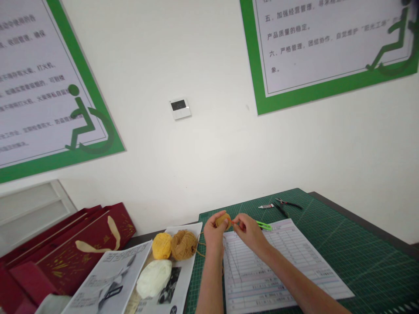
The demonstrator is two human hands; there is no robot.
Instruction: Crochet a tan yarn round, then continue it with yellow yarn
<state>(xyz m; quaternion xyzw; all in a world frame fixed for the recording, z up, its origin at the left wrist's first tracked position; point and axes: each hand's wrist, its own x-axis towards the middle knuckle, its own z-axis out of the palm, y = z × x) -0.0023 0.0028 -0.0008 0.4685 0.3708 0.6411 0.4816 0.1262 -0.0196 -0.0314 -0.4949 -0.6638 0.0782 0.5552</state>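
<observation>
My left hand (pixel 214 230) is closed around a small rounded tan yarn piece (pixel 223 220), thumb pressed on its front. Close beside it, my right hand (pixel 249 230) pinches a thin orange-red tool (pixel 232 222) at the edge of that piece; most of the tool is hidden by the fingers. Tan strands run down past my left wrist near a brown ball of yarn (pixel 183 245). Next to that ball lie a yellow ball of yarn (pixel 161 246) and a white ball of yarn (pixel 153 279). Behind my right hand a bright green object (pixel 264 226) shows in part.
A written sheet (pixel 278 266) lies under my forearms on a green cutting mat (pixel 330 244). Pliers (pixel 290 203), a small tube (pixel 266 206) and a dark tool (pixel 280 210) lie farther back. Printed pages (pixel 109 279) and red gift bags (pixel 94 244) stand left. A wall (pixel 209 161) rises behind.
</observation>
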